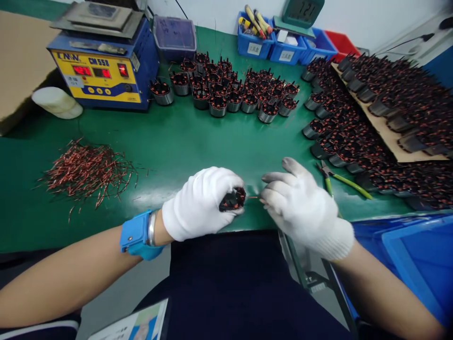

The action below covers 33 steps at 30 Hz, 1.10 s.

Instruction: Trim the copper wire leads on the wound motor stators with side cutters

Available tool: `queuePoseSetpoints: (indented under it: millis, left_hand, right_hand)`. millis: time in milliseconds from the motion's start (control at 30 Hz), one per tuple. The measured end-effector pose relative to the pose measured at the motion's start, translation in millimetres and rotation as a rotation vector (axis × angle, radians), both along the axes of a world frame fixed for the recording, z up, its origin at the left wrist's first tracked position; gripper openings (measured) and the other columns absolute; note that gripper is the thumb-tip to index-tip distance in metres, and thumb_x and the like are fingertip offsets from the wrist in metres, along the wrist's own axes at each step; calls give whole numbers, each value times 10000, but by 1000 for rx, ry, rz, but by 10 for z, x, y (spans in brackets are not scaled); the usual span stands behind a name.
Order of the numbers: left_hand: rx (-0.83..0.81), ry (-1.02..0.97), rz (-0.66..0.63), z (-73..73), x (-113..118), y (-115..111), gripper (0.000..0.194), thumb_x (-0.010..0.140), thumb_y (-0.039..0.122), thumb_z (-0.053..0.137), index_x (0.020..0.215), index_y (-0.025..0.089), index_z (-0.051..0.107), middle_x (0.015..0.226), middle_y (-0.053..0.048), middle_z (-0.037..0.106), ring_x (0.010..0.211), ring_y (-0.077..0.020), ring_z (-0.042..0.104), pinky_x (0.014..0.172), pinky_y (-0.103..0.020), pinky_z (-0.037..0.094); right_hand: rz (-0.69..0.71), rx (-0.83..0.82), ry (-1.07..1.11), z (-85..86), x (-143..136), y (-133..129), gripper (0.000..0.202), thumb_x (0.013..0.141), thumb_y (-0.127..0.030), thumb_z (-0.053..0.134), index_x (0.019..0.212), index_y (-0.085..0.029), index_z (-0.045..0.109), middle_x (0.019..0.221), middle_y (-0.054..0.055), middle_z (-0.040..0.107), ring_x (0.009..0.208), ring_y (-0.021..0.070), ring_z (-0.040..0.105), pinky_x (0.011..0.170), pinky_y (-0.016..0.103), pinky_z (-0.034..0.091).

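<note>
Nearest us, one blue wrist strap [136, 234] sits on the arm of our left hand [201, 205]. That white-gloved hand curls closely around one wound stator [232, 199] at the near edge of the green bench [170, 141]. One copper wire [252, 197] runs out of the stator, its length lying sideways and pointing at our gloved right hand [300, 208], which is nearer its outer end. The right fingers are partly spread, with the lower ones at the wire; we cannot tell whether they pinch it.

Just beyond the right hand lies one pair of green-handled cutters [352, 186]; off to our left, one heap of copper wire pieces [88, 170], too tangled to count. Farther out, overlapping stators [217, 107] defeat an exact count, as do the stators at right [348, 141], some on one cardboard sheet [398, 148]. At the back we count one CM558 unit [99, 80], one purple bin [175, 38], three blue bins [290, 54], one red bin [339, 45] and one digital clock [302, 13].
</note>
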<state>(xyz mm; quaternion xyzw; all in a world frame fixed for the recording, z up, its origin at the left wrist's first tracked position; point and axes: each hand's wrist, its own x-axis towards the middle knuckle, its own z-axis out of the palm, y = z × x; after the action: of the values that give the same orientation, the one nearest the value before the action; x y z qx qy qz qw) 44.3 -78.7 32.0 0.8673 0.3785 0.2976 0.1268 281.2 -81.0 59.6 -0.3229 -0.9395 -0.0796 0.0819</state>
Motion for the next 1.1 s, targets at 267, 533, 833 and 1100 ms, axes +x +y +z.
queuePoseSetpoints:
  millis: [267,533,833,1100]
  left_hand:
    - [-321,135,244,123,-54,144,703,677,469,696,1279,166,493,1172,-110,608,1023,-300,614,871,-451,507]
    - [-317,293,290,175,36,174,216,775,346,556,918,200,626,884,-41,663,817,-231,630,718,-363,499]
    - [-338,273,467,154,48,159,329,802,350,527,1106,256,610,998,-9,708,929,-255,665,817,-399,526]
    - [-305,385,464,181,34,169,224,812,389,509,916,258,658,887,-58,662,840,-306,645,740,-440,513]
  right_hand:
    - [-658,-63,-169,48,1193,-233,337,886,-497,502,1046,-217,600,962,218,649,900,360,628,711,423,499]
    - [-700,-53,-32,-278,833,-341,736,784,-625,545,1301,-108,466,1291,298,490,1186,489,472,900,565,441]
    - [-919,-392,-96,-279,1253,-124,953,738,-666,550,1522,-245,211,1440,214,421,1082,485,559,793,608,483]
    - [-776,-288,-93,-180,833,-241,1002,685,-573,651,1490,-127,253,1410,241,401,1294,436,400,1011,564,397]
